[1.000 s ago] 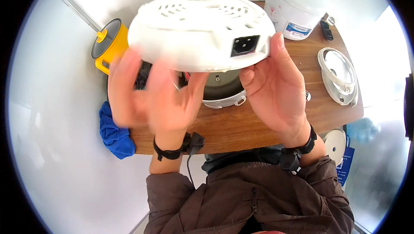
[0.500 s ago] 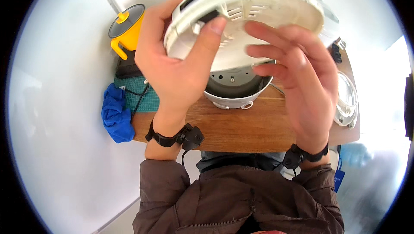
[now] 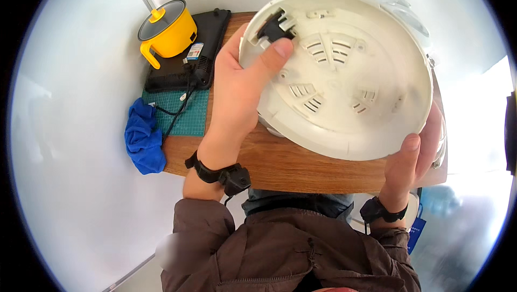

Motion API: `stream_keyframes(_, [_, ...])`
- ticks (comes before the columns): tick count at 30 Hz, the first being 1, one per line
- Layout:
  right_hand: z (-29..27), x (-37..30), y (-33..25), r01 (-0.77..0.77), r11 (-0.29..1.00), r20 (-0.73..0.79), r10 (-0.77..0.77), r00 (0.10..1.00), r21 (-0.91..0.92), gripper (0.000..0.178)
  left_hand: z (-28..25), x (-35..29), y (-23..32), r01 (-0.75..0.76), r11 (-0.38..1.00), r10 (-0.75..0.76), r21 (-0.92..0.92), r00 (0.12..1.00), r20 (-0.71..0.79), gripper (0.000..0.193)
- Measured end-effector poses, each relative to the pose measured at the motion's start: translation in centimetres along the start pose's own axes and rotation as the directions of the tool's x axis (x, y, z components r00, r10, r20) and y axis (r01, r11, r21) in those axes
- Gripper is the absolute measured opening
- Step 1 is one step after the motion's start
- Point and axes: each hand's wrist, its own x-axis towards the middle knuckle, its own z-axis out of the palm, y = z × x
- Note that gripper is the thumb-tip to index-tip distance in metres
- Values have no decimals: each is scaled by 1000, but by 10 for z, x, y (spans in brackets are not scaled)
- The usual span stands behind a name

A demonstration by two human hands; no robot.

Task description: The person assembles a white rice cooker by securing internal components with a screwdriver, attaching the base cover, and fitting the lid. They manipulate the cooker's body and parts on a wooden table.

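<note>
A round off-white plastic bottom cover is held up over the table, its hollow inner side facing me. Slotted vents and small screw posts mark it. My left hand is closed on its left rim, thumb pressed inside beside a black power socket set in the wall. At the lower right, my right hand grips the rim, thumb on the edge and fingers behind. Behind the cover sits a silver cooker body, nearly all hidden. Both wrists wear black straps with small devices.
At the back left a yellow pot with a lid stands on a black flat appliance. A green cutting mat, a black cable and a blue cloth lie nearer. Wooden tabletop shows in front.
The cover has tipped so its inside faces me, and has come lower, hiding the cooker body. My right hand, free before, has moved to the right rim and taken hold.
</note>
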Motion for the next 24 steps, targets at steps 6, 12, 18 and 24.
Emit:
stream_keyframes(6, [-3, -19, 13, 66, 997, -141, -72, 987, -43, 82, 0, -10, -13, 8, 999, -5, -44, 998, 69, 50])
stream_keyframes(12, [-9, -25, 8, -5, 998, -90, -1, 996, -67, 95, -2, -14, -23, 21, 996, -14, -89, 996, 85, 48])
stream_keyframes(18, [4, -30, 6, 1, 1000, -263, -1, 965, -1, 102, 1, -17, -30, 9, 994, 1, -110, 996, 84, 46])
stream_keyframes(24, [-3, -28, 5, -56, 998, -186, 54, 981, -9, 101, 2, -16, -32, 31, 994, -21, -107, 995, 94, 46])
